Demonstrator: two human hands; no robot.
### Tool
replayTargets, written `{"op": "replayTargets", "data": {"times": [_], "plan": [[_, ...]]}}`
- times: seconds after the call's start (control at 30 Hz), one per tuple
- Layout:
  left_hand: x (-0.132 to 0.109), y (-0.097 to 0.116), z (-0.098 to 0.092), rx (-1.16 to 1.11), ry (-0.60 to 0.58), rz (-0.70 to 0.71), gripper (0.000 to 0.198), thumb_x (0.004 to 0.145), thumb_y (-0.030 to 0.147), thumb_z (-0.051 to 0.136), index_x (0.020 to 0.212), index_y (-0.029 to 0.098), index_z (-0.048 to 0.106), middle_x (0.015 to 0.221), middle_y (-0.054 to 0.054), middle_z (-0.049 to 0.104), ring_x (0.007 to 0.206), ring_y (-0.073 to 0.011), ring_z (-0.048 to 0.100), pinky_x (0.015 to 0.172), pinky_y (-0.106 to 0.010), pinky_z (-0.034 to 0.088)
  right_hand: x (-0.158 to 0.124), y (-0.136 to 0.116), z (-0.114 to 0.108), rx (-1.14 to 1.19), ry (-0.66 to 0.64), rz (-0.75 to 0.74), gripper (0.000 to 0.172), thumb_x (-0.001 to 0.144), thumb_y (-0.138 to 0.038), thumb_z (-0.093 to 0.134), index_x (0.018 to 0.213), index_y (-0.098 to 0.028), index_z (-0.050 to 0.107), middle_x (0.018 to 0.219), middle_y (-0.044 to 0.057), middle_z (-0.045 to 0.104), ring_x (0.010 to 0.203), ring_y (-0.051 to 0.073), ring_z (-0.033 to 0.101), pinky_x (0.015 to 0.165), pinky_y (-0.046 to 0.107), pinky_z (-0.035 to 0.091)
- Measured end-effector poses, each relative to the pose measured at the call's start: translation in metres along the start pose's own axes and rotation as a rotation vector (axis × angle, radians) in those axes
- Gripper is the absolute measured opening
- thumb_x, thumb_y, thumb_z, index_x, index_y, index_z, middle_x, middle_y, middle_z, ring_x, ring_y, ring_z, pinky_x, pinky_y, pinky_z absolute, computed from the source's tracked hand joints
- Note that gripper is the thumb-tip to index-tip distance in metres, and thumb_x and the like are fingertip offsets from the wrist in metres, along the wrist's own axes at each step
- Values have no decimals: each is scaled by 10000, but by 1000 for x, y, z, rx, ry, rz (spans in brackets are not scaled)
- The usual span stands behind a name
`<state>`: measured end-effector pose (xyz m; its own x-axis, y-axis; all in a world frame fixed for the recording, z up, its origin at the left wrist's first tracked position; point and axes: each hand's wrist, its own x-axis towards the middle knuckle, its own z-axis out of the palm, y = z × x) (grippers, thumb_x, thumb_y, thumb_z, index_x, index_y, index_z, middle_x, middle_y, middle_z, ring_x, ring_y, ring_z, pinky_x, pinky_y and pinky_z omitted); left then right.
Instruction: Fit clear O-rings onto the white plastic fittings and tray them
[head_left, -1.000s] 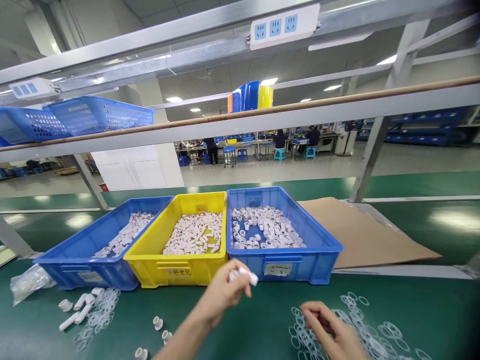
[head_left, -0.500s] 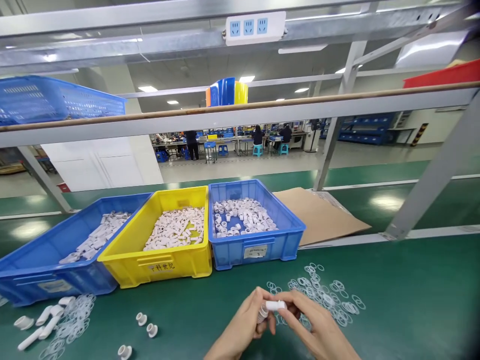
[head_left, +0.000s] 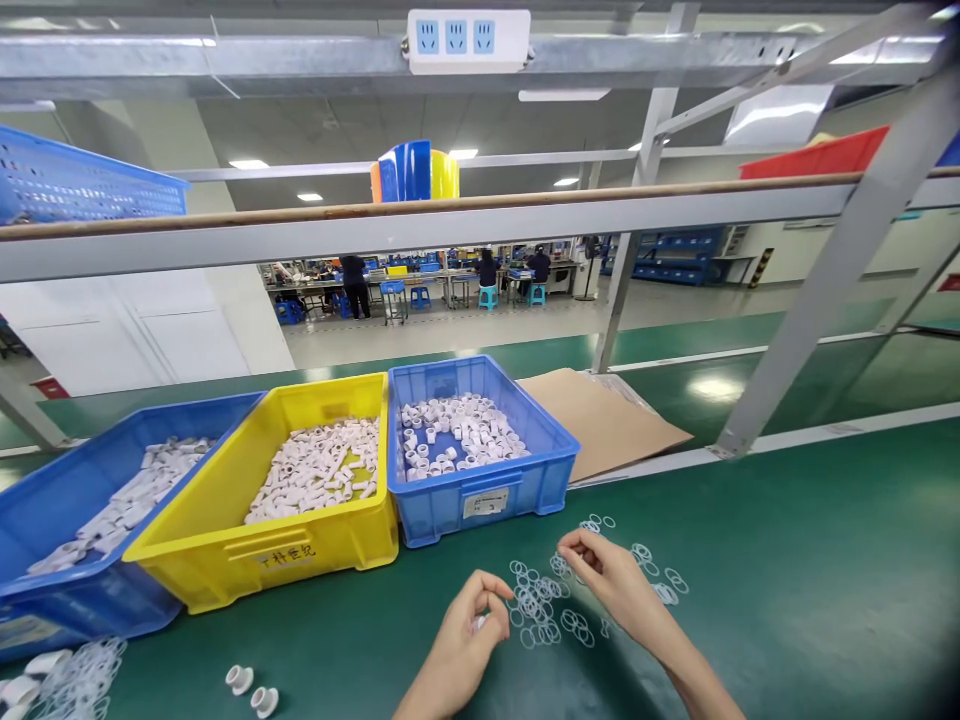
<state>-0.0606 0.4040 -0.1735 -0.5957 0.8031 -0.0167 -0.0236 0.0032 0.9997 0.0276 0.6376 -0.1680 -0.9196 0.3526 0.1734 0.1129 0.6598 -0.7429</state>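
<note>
My left hand (head_left: 466, 640) is curled closed around a white plastic fitting (head_left: 478, 623); only a small bit of it shows between the fingers. To its right, many thin translucent rings (head_left: 536, 598) lie scattered in loose clusters on the green table. My right hand (head_left: 611, 582) hovers over the far part of these rings, thumb and forefinger pinched together. Whatever is between those fingertips is too small to make out. Two white flanged plastic fittings (head_left: 240, 680) stand on the table at the lower left, away from both hands.
A blue bin (head_left: 480, 505), a yellow bin (head_left: 262, 550) and another blue bin (head_left: 82, 600) hold white plastic parts. Flat cardboard (head_left: 600, 420) lies behind. More rings (head_left: 82, 680) and white pieces sit at lower left. A shelf (head_left: 420, 225) crosses overhead; people work far back.
My hands have moved apart; the right has gone from the white piece to above the rings. The left keeps a fitting in its curled fingers. The view has swung to the right.
</note>
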Motion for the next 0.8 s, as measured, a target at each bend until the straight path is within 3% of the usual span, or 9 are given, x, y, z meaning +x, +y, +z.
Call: {"op": "replayTargets", "data": {"times": [0.13, 0.23, 0.33, 0.43, 0.63, 0.8], "plan": [[4, -7, -1, -24, 31, -49, 219, 915, 380, 528, 1014, 186, 521, 793, 17, 504, 648, -107, 366, 623, -255, 290, 7, 48, 14, -271, 73, 34, 220, 981, -390, 425, 879, -262, 572, 793, -16, 619, 661, 184, 576, 574, 288, 358], [8, -16, 1, -58, 18, -69, 396, 929, 565, 467, 1024, 184, 525, 826, 12, 527, 537, -72, 260, 525, -248, 217, 4, 61, 25, -368, 69, -10, 202, 983, -364, 414, 930, -275, 587, 880, -4, 625, 698, 189, 612, 548, 279, 349], [12, -24, 3, -107, -10, -85, 475, 917, 632, 430, 1036, 183, 527, 881, -7, 561, 506, -63, 247, 470, -235, 211, 2, 62, 31, -402, 77, -63, 192, 976, -347, 425, 1001, -285, 605, 920, 4, 620, 714, 189, 638, 524, 269, 351], [14, -30, 6, -154, -18, -105, 482, 912, 624, 440, 1033, 169, 543, 943, -40, 588, 538, -70, 332, 477, -224, 296, 3, 59, 33, -419, 82, -101, 198, 974, -346, 430, 1007, -283, 615, 921, 5, 615, 672, 178, 634, 516, 266, 369], [16, -39, 7, -156, -29, -62, 530, 872, 641, 525, 1069, 150, 555, 958, -64, 579, 677, -106, 477, 603, -249, 433, 5, 62, 37, -483, 97, -144, 243, 987, -322, 390, 875, -258, 596, 857, 10, 592, 666, 176, 616, 500, 258, 361], [18, -42, 7, -157, -5, -61, 566, 833, 624, 608, 1120, 137, 612, 939, -69, 564, 791, -157, 566, 739, -316, 505, 3, 54, 34, -281, 117, -88, 262, 1018, -399, 396, 920, -253, 590, 900, 7, 599, 662, 163, 591, 567, 276, 413]]}}
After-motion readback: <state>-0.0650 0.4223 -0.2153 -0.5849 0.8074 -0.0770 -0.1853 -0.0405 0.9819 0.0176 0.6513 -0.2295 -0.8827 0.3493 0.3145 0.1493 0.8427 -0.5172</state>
